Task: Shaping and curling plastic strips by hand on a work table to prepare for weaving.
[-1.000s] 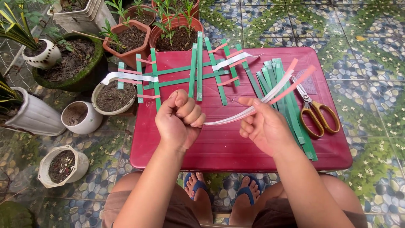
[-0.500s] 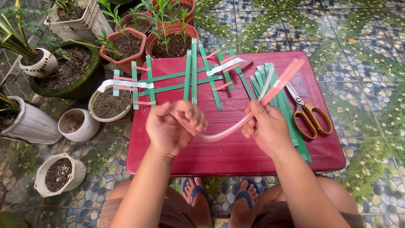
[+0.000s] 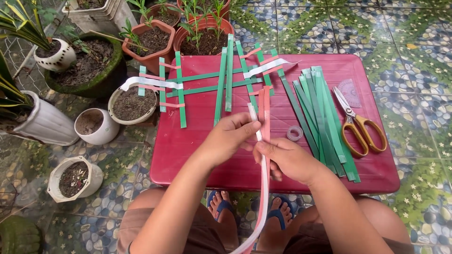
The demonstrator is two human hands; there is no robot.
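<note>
Both hands hold one long pink-and-white strip that runs from the table top down past my knees. My left hand pinches its upper part. My right hand grips it just below. The strip's top end points at a woven lattice of green strips with pink and white cross pieces on the red plastic table. A bundle of loose green strips lies right of my hands.
Scissors with orange handles lie at the table's right side, beside a small pink protractor. A roll of clear tape sits near my right hand. Several plant pots stand left of and behind the table on the tiled floor.
The strip was stretched sideways towards the right; now it stands lengthwise, its tail hanging between my knees. Both hands have come together at the table's middle.
</note>
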